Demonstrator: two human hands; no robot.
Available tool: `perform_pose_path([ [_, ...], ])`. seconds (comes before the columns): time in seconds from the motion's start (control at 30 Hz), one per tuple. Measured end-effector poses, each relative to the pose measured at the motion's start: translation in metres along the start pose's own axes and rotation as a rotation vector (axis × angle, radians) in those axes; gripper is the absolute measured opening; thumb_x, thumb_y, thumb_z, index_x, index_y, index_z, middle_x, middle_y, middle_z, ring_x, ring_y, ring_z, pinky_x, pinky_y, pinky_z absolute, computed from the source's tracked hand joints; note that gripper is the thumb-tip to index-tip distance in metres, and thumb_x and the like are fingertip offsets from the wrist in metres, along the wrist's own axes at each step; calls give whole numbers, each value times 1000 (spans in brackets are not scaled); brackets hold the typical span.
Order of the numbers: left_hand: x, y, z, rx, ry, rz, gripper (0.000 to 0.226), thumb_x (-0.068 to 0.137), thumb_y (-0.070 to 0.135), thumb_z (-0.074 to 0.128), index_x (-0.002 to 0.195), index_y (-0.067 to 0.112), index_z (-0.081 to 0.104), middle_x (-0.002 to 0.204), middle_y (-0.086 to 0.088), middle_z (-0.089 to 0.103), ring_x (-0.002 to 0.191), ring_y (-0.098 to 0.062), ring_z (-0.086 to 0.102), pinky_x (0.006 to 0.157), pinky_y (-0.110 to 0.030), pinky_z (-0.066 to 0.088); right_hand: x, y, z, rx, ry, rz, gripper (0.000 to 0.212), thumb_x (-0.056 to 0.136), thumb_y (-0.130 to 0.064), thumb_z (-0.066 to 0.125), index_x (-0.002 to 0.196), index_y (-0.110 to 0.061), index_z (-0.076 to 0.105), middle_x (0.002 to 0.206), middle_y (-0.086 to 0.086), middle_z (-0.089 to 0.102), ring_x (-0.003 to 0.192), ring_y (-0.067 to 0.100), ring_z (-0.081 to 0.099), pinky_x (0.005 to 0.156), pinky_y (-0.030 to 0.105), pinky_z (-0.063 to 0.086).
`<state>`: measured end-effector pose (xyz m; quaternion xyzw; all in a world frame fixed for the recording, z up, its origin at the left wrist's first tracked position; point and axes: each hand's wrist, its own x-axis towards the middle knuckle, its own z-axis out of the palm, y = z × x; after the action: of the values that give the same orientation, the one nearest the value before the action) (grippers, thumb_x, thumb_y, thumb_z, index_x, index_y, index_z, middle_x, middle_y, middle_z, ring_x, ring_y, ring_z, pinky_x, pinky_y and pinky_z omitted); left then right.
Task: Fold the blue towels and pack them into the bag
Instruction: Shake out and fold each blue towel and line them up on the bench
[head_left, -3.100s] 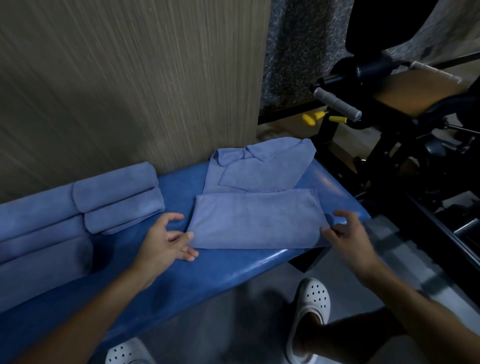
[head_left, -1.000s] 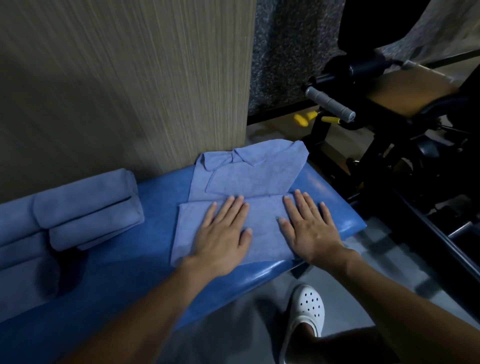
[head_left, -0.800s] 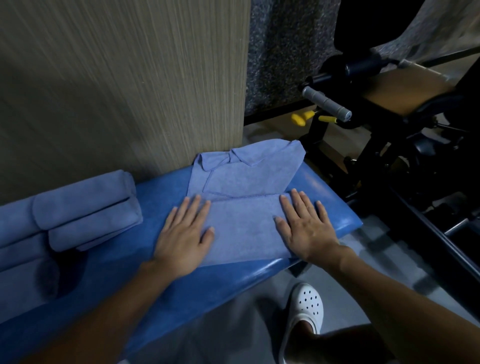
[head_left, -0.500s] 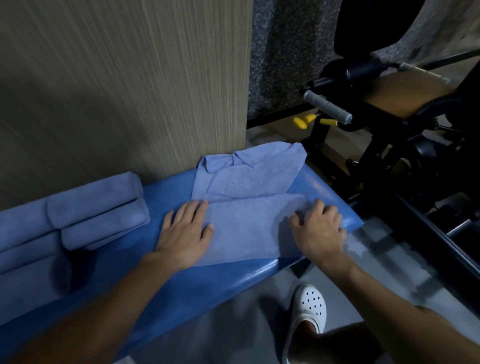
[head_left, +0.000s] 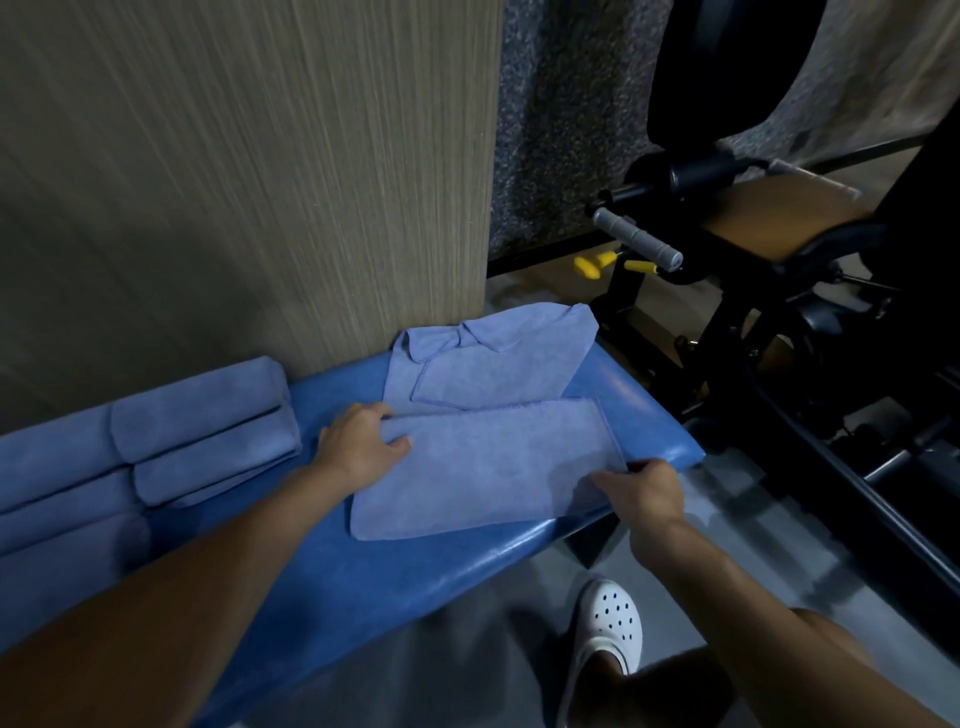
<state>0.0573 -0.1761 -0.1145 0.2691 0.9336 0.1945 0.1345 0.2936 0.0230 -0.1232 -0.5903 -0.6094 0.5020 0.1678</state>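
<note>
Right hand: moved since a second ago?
Yes: the right hand moved from atop the folded towel toward the near right edge of the blue bench, gripping the towel's corner.

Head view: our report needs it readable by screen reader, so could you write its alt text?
A person's left hand and right hand hold the two ends of a folded blue towel on a blue padded bench. A second towel lies behind it by the wall, and rolled towels sit to the left.
</note>
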Motion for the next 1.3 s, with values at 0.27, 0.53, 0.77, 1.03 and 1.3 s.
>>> perform_pose_path([
  [0.27,-2,13,-15,-274,-22,-16,29,77,20,73,73,-5,61,62,-2,50,59,-14,50,53,-25,35,2,-24,-9,139,-65,-93,17,76,-6,66,70,-8,49,67,11,45,64,24,46,58,36,40],
  [0.53,-101,-5,-40,-688,-237,-219,16,89,11,68,87,-2,59,75,-14,64,65,-21,63,54,-32,53,17,-102,9,135,-237,-395,21,84,-3,68,99,-10,55,75,7,52,74,22,54,64,37,49],
  [0.77,-84,-26,-35,-18,-3,8,18,87,35,63,83,20,54,72,3,63,72,-20,63,70,-34,52,17,-80,50,-242,-330,-330,56,86,-22,68,132,-11,39,115,19,60,99,33,60,70,34,45],
  [1.03,3,37,-13,-179,54,125,31,86,29,67,108,9,59,100,-3,62,91,-20,59,74,-24,41,21,-87,53,-345,-337,-321,54,85,-31,71,128,-10,45,119,11,56,100,26,58,74,33,47],
  [1.3,58,35,-4,-269,-29,4,33,79,22,75,73,16,43,68,6,46,68,-15,51,59,-25,39,32,-90,75,-452,-329,-364,39,72,-37,79,91,-19,50,85,-7,53,95,23,58,92,47,47],
])
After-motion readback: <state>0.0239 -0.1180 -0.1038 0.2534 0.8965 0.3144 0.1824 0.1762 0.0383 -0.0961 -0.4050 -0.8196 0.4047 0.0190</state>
